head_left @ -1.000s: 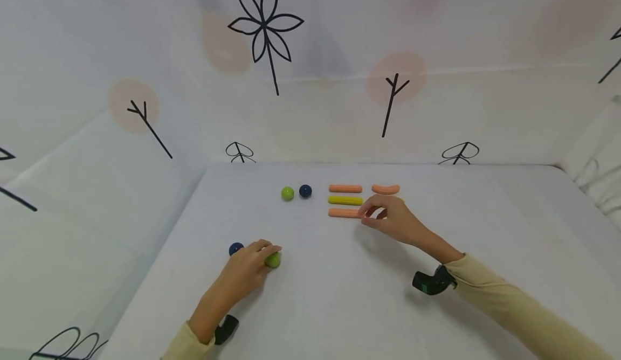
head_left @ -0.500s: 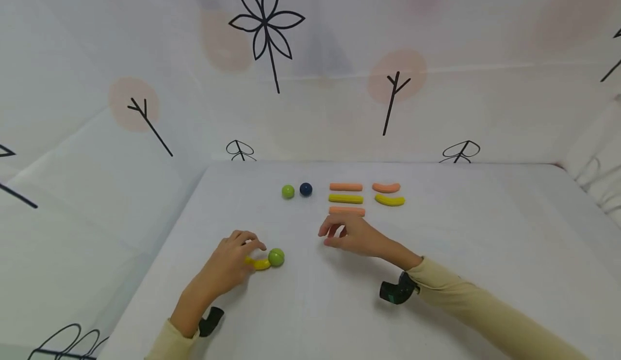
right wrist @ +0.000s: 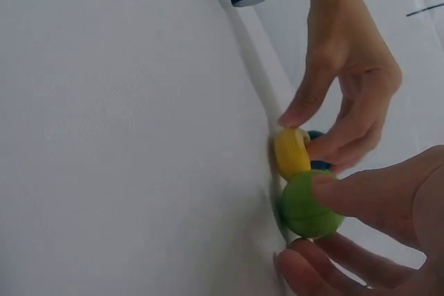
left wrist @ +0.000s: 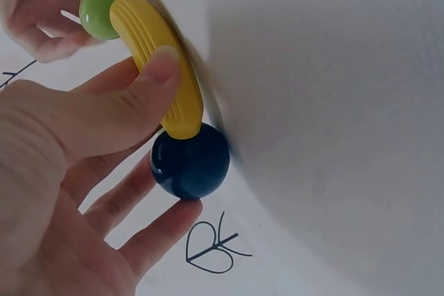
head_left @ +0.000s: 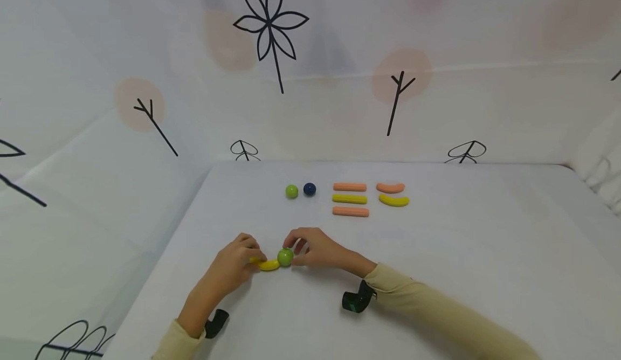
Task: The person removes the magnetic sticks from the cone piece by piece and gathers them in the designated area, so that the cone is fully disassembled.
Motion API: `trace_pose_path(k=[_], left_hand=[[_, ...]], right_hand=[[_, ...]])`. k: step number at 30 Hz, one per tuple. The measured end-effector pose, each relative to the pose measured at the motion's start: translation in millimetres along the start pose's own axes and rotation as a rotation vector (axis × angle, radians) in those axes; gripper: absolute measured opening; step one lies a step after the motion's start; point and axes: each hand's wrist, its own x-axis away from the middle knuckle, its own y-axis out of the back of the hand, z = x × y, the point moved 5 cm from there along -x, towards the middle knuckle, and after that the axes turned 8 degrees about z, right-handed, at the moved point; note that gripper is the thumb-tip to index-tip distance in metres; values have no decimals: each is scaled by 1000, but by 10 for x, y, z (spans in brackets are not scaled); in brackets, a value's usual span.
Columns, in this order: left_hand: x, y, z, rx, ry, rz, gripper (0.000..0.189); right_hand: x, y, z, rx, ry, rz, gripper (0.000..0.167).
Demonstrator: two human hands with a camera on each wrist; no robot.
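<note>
My left hand (head_left: 236, 263) pinches a yellow curved stick (left wrist: 163, 60), thumb on its near face and fingers behind it. At one end of this stick sits a dark blue ball (left wrist: 189, 164), with one of my left fingertips right at its side; the left hand hides that ball in the head view. The other end of the stick meets a green ball (head_left: 285, 257). My right hand (head_left: 320, 249) holds the green ball between its thumb and fingers, as the right wrist view shows from close by.
Farther back on the white table (head_left: 461, 252) lie another green ball (head_left: 291, 191) and a blue ball (head_left: 309, 189). To their right are two straight orange sticks, a straight yellow stick (head_left: 350, 199), a curved orange stick (head_left: 390, 188) and a curved yellow one (head_left: 394, 201).
My right hand has come left and nearer from the row of sticks to the green ball and taken hold of it. My left fingers have drawn back from that ball and grip the curved stick.
</note>
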Motion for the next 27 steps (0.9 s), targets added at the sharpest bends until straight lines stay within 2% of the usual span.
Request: trace_pose_path(k=[4,8,14,19,23,27], left_hand=[[-1,-28,-22,-7,2,-15,23],[-1,-48,-29,-13,4,-32,23],[-11,-33,-45,-27,12,-47,23],[-28,-29,-49,-17,24,-25,22],[-33,-24,-37,-9,36,-18,22],[-29,-10,-31,-6,51,-13,21]], right_hand=[[-39,-87,-27,-16,-15,-45,23],[-13,-105,-58,-19,-79,-115,24],[-19,-117,-80,13,-127,-163,25],[-6,-126,-78,36,-107,-193,24],[23,-138,-56,55,-70,-186,24],[65,-99,-51,23,-52,-180,25]])
